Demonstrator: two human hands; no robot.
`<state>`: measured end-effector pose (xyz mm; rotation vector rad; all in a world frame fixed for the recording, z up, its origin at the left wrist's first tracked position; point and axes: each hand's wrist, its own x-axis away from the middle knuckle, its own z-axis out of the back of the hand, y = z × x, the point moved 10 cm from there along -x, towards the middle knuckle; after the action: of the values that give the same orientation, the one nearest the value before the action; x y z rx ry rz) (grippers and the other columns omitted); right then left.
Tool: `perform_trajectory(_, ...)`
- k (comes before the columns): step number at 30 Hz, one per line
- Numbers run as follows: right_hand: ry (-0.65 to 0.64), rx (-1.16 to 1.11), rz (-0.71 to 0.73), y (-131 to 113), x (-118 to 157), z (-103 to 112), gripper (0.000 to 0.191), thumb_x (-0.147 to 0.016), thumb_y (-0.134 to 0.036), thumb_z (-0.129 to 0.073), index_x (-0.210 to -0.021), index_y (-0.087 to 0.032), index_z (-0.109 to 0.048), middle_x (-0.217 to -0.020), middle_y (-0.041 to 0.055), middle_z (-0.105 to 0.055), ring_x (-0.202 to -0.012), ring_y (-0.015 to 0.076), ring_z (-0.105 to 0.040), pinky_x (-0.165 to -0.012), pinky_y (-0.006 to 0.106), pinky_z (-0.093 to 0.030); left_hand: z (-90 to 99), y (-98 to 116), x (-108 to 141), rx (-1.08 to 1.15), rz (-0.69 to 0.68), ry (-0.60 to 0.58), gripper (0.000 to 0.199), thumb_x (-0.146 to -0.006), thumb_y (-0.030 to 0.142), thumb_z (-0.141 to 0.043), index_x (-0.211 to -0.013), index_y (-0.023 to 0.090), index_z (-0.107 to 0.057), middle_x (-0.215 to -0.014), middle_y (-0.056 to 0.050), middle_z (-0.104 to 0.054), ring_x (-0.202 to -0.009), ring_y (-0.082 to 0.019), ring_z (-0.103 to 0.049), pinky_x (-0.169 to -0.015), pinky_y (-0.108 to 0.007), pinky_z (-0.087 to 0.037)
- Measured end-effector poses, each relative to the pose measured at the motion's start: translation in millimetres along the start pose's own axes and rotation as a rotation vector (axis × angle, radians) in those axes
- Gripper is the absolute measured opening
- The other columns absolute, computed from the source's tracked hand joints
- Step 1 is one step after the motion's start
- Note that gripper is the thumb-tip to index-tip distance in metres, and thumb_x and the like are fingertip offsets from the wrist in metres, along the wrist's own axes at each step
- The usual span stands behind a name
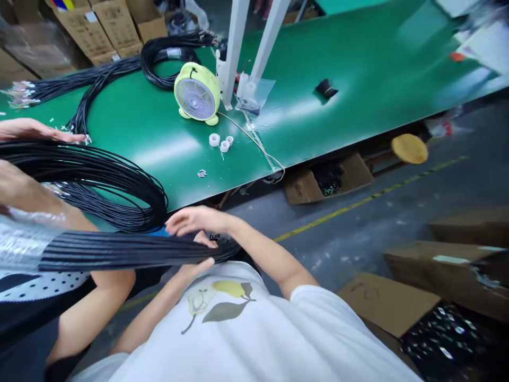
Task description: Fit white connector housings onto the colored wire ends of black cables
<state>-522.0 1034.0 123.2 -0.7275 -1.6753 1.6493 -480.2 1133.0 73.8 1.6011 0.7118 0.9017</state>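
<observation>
A long bundle of black cables [119, 250] stretches from the left edge to my waist, with clear plastic wrap [24, 249] round its left part. My left hand [202, 252] is closed round the right end of this bundle, close to my shirt. Just above the bundle is my right hand [189, 220], its fingers stretched out and apart, with nothing in them. A large coil of black cables [155, 204] lies on the left end of the green table [178, 183], beside a co-worker's hand [51, 131].
A green fan [196, 93], white tape rolls [214, 140] and white posts [235, 53] stand on the table. More black cables [107, 71] lie behind. Cardboard boxes [392, 302] are on the floor at the right. The co-worker is close at my left.
</observation>
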Motion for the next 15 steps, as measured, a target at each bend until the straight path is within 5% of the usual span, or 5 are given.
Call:
perform_trajectory(2, 0.385, 0.331, -0.222, 71.2, -18.1, 96.6, 0.032, -0.098, -0.031, -0.054, -0.125, -0.018, -0.065, -0.118, 0.0087, -0.068, -0.098, 0.0151, -0.067, -0.093, 0.03, -0.053, 6.9, 7.0, -16.2, 0.127, -0.056, 0.048, 0.044, -0.076, 0.06, -0.074, -0.088, 0.021, -0.059, -0.088, -0.001, -0.049, -0.078, -0.017, -0.055, -0.075, -0.035, -0.05)
perform_trajectory(4, 0.507, 0.46, -0.344, 131.1, -38.3, 162.0, 0.044, -0.095, -0.025, -0.058, -0.137, -0.011, -0.056, -0.135, 0.0195, -0.057, -0.107, 0.0211, -0.065, -0.101, 0.038, -0.051, 20.7, 12.1, -32.7, 0.245, -0.121, 0.122, 0.037, -0.079, 0.054, -0.073, -0.088, 0.021, -0.059, -0.085, 0.001, -0.044, -0.071, -0.013, -0.049, -0.07, -0.03, -0.047)
perform_trajectory(6, 0.495, 0.513, -0.371, 177.1, -66.9, 198.6, 0.064, -0.088, -0.023, -0.07, -0.146, -0.008, -0.047, -0.145, 0.0243, -0.045, -0.124, 0.0273, -0.056, -0.111, 0.042, -0.043, 35.9, 11.9, -49.4, 0.282, -0.144, 0.203, 0.033, -0.08, 0.051, -0.073, -0.089, 0.021, -0.062, -0.084, 0.0, -0.043, -0.073, -0.014, -0.047, -0.07, -0.029, -0.047)
perform_trajectory(9, 0.406, 0.673, -0.328, 214.6, -113.3, 212.9, 0.08, -0.083, -0.031, -0.078, -0.151, -0.011, -0.04, -0.148, 0.0218, -0.039, -0.134, 0.0337, -0.042, -0.115, 0.046, -0.035, 53.5, 7.1, -74.5, 0.301, -0.089, 0.312, 0.034, -0.077, 0.051, -0.074, -0.086, 0.02, -0.066, -0.08, -0.001, -0.046, -0.075, -0.017, -0.048, -0.067, -0.029, -0.046)
perform_trajectory(15, 0.068, 0.921, -0.18, 238.3, -170.3, 186.3, 0.026, -0.101, -0.028, -0.049, -0.12, -0.014, -0.06, -0.122, 0.0187, -0.057, -0.111, 0.0288, -0.049, -0.092, 0.038, -0.04, 110.2, -3.3, -120.9, 0.543, 0.136, 0.754, 0.042, -0.058, 0.054, -0.083, -0.07, 0.017, -0.066, -0.073, -0.003, -0.057, -0.069, -0.018, -0.059, -0.064, -0.031, -0.054)
